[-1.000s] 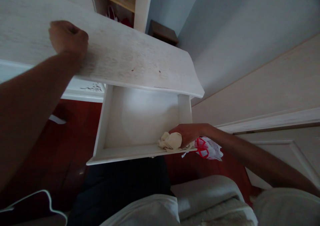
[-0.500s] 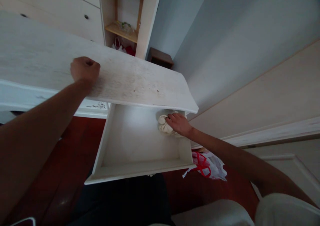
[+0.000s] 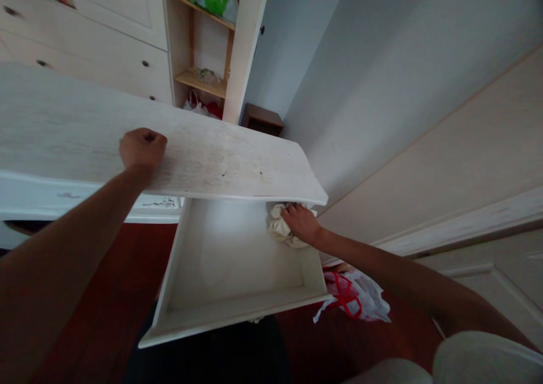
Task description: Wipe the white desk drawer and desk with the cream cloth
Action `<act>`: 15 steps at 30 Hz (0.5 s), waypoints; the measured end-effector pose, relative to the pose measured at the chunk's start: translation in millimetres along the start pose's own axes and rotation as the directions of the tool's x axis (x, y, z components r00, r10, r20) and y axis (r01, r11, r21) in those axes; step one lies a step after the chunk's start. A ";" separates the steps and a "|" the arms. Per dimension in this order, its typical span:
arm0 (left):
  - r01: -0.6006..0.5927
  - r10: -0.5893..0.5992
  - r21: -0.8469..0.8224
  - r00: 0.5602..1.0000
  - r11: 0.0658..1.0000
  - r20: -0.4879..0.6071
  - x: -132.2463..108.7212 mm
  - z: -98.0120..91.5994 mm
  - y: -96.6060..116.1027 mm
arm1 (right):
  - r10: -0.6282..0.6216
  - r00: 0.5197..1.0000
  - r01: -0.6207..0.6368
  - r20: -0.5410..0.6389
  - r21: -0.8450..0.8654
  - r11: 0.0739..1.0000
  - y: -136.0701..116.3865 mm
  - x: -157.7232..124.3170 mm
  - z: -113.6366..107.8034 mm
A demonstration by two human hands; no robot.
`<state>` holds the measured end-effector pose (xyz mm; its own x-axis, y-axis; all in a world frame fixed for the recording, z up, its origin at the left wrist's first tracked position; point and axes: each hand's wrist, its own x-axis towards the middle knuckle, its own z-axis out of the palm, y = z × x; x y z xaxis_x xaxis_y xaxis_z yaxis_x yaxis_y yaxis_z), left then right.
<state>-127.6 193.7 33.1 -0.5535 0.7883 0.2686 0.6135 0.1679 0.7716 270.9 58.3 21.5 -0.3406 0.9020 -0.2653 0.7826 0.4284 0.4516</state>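
The right hand has its grip closed over a bunched cream cloth, at the far right corner inside the pulled-out drawer. The left hand, its grip curled into a fist, rests on the white counter (scuffed and stained on top).

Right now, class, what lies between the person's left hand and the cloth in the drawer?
In the head view, part of the stained tabletop and then part of the open drawer lie between the left hand and the cloth.
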 end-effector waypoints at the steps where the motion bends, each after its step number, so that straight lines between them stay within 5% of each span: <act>1: 0.028 -0.028 0.003 1.000 1.000 -0.004 -0.7 -0.9 1.1 | -0.025 1.000 0.025 0.012 0.011 1.000 -2.1 -6.5 -0.9; 11: 0.064 -0.065 -0.025 0.998 0.998 -0.009 -9.0 -7.2 11.1 | -0.176 0.948 0.137 0.264 0.159 0.978 -38.7 -63.0 10.6; 15: 0.069 -0.069 -0.019 0.997 0.997 -0.022 -8.2 -6.5 10.7 | -0.201 0.968 0.183 0.148 0.128 0.975 -25.4 -52.9 14.6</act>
<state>-120.1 185.2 42.9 -0.6068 0.7618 0.2269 0.5630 0.2105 0.7992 276.7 -1.1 11.7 -0.4103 0.7793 -0.4736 0.7673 0.5757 0.2826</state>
